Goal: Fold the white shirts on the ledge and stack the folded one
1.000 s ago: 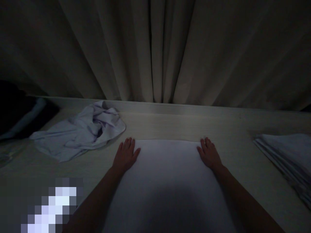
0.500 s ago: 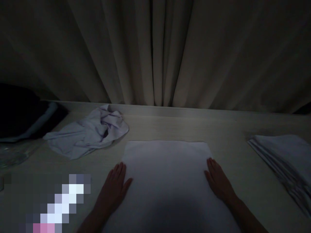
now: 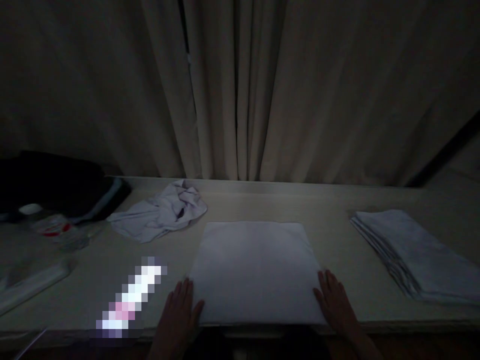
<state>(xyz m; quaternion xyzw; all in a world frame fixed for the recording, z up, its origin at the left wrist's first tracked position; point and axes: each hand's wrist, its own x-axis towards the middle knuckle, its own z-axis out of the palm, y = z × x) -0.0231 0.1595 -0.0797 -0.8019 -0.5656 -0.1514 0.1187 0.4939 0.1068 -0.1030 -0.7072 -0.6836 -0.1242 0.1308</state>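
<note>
A pale, smooth cloth (image 3: 255, 270) lies flat on the table, its near edge along the table's front edge. At its left side my left hand (image 3: 180, 307) rests flat, fingers together and thumb spread over the cloth's margin. My right hand (image 3: 333, 297) lies likewise on the right side, fingers stretched forward and the thumb apart on the cloth. Neither hand grips anything. The light is dim, so fine detail on the cloth is hard to make out.
A crumpled pale cloth (image 3: 161, 212) lies at back left. A stack of folded cloths (image 3: 416, 255) sits right. Far left are a dark bundle (image 3: 56, 182) and a clear bottle (image 3: 54, 227). A blurred-out bright object (image 3: 138, 290) lies nearer. Curtains (image 3: 243, 90) hang behind the table (image 3: 270, 205).
My view has pulled back, bringing the cloth's near edge, the table's front edge and the bottle into sight. Both hands have slid towards me along the cloth's sides, staying flat.
</note>
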